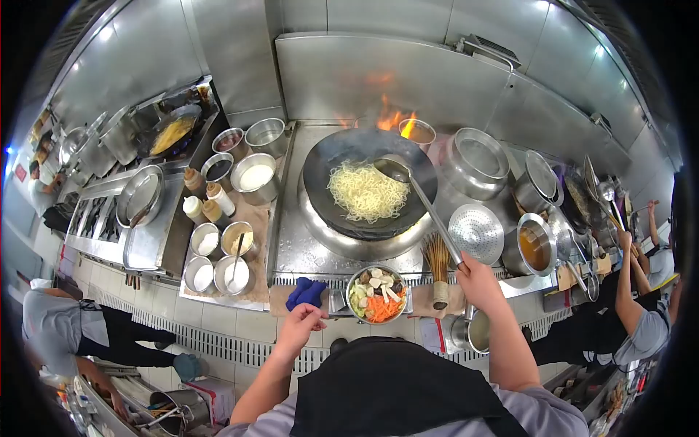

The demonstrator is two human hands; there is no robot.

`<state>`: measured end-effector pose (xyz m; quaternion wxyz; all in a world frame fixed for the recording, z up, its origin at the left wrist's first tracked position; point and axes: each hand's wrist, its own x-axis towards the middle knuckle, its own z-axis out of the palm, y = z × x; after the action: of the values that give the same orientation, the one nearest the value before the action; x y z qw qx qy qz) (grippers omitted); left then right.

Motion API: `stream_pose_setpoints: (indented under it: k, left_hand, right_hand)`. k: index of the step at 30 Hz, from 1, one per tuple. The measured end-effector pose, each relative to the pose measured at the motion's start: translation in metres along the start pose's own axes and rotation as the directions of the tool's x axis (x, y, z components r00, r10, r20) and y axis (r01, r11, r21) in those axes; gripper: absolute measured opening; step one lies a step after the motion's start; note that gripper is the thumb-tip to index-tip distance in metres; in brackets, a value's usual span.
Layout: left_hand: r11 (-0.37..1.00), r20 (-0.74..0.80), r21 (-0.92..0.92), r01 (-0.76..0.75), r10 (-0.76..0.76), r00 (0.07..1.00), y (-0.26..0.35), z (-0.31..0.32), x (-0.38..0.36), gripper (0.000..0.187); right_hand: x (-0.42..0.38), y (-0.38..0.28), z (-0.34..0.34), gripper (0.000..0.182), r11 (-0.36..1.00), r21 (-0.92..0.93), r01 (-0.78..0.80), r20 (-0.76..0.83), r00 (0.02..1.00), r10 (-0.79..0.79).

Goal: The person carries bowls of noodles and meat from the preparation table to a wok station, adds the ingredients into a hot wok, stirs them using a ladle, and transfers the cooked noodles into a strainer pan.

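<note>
My right hand [481,282] is wrapped round the handle end of a long metal ladle [394,170]. The ladle's bowl rests at the right side of the noodles [368,191], inside a black wok [320,164]. The pale noodles lie in a heap on the wok's bottom. My left hand [300,329] hovers by the counter's front edge, fingers curled together with nothing visible in them. Just beyond it lies a crumpled dark blue cloth [306,293]. Between my hands stands a metal bowl of cut vegetables [377,294], with carrot strips, mushrooms and greens.
Flames [393,118] rise behind the wok. A bamboo brush [440,271] and a perforated strainer [476,234] lie to the right, near a pot of brown liquid [535,246]. Seasoning pots [255,177] and squeeze bottles [218,197] stand left. Other people work at both sides.
</note>
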<state>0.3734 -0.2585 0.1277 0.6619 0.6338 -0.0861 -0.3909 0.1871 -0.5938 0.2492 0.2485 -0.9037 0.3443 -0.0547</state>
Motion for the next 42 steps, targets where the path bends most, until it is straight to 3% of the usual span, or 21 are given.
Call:
stream_pose_setpoints:
  k: [7, 8, 9, 11, 12, 14, 18, 21, 25, 27, 28, 29, 31, 35, 37, 38, 40, 42]
  left_hand:
    - [0.998, 0.013, 0.058, -0.032, 0.031, 0.999, 0.002, 0.041, -0.012, 0.015]
    - [0.998, 0.012, 0.04, -0.052, 0.051, 0.999, -0.001, 0.041, -0.013, 0.015]
    - [0.997, -0.001, 0.049, -0.053, 0.053, 0.999, -0.002, 0.042, -0.017, 0.015]
    - [0.998, -0.065, 0.063, -0.032, 0.036, 0.997, -0.004, 0.044, -0.023, 0.015]
    - [0.998, -0.097, 0.061, 0.011, -0.005, 0.995, -0.006, 0.045, -0.026, 0.011]
    - [0.998, -0.122, 0.056, 0.025, -0.018, 0.992, -0.011, 0.048, -0.031, 0.011]
    - [0.998, -0.097, 0.035, 0.052, -0.049, 0.994, -0.01, 0.064, -0.031, 0.011]
    - [0.996, -0.077, 0.088, -0.007, 0.014, 0.997, 0.001, 0.075, -0.034, 0.011]
    - [0.998, -0.123, 0.046, 0.038, -0.032, 0.992, -0.018, 0.071, -0.032, 0.012]
    - [0.997, -0.109, 0.048, 0.06, -0.054, 0.993, -0.022, 0.073, -0.034, 0.012]
    - [0.996, -0.097, 0.055, 0.074, -0.069, 0.993, -0.022, 0.073, -0.034, 0.012]
    - [0.996, -0.1, 0.054, 0.07, -0.064, 0.993, -0.024, 0.072, -0.033, 0.012]
    - [0.992, -0.104, 0.05, 0.112, -0.107, 0.989, -0.031, 0.068, -0.033, 0.012]
    - [0.99, -0.128, 0.033, 0.139, -0.133, 0.983, -0.042, 0.063, -0.029, 0.013]
    - [0.979, -0.131, 0.001, 0.203, -0.201, 0.971, -0.047, 0.061, -0.02, 0.014]
    - [0.978, -0.111, 0.021, 0.205, -0.202, 0.973, -0.049, 0.06, -0.013, 0.024]
    - [0.965, -0.12, 0.062, 0.256, -0.248, 0.961, -0.051, 0.064, 0.001, 0.027]
    - [0.963, -0.107, 0.117, 0.242, -0.23, 0.967, -0.06, 0.065, 0.015, 0.04]
  right_hand:
    - [0.027, 0.01, 0.024, 0.046, 0.998, -0.063, 0.03, -0.02, 0.999, -0.031]
    - [0.016, 0.007, 0.011, 0.044, 0.997, 0.069, 0.041, -0.015, 0.999, -0.04]
    - [0.004, 0.005, -0.007, 0.044, 0.995, 0.082, 0.05, -0.01, 0.999, -0.049]
    - [-0.012, 0.01, -0.039, 0.042, 0.983, 0.163, 0.085, 0.149, 0.983, -0.109]
    - [-0.005, 0.018, -0.038, 0.042, 0.981, 0.169, 0.095, 0.152, 0.981, -0.121]
    - [0.007, 0.035, -0.022, 0.041, 0.989, 0.061, 0.135, 0.215, 0.966, -0.145]
    - [0.035, 0.03, 0.024, 0.042, 0.995, 0.05, 0.087, 0.118, 0.989, -0.092]
    - [0.04, 0.021, 0.021, 0.045, 0.972, 0.222, 0.073, 0.136, 0.985, -0.105]
    - [0.051, 0.033, 0.026, 0.05, 0.99, 0.112, 0.09, 0.066, 0.993, -0.098]
    - [0.059, 0.026, 0.03, 0.05, 0.965, 0.262, 0.017, 0.202, 0.977, -0.072]
    - [0.052, 0.003, 0.01, 0.048, 0.914, 0.334, -0.23, 0.386, 0.918, 0.09]
    - [0.051, 0.008, 0.012, 0.048, 0.915, 0.334, -0.224, 0.385, 0.919, 0.085]
    - [0.045, 0.027, 0.02, 0.046, 0.985, 0.102, 0.141, 0.087, 0.985, -0.15]
    - [0.019, 0.024, -0.002, 0.047, 0.976, 0.209, 0.068, 0.117, 0.989, -0.094]
    - [0.018, 0.021, -0.005, 0.048, 0.897, 0.402, -0.182, 0.367, 0.93, 0.024]
    - [0.021, 0.027, 0.003, 0.048, 0.898, 0.396, -0.19, 0.372, 0.928, 0.032]
    - [0.026, 0.045, 0.031, 0.047, 0.949, 0.316, 0.014, 0.248, 0.964, -0.096]
    - [0.011, 0.049, 0.028, 0.046, 0.946, 0.323, 0.044, 0.202, 0.973, -0.114]
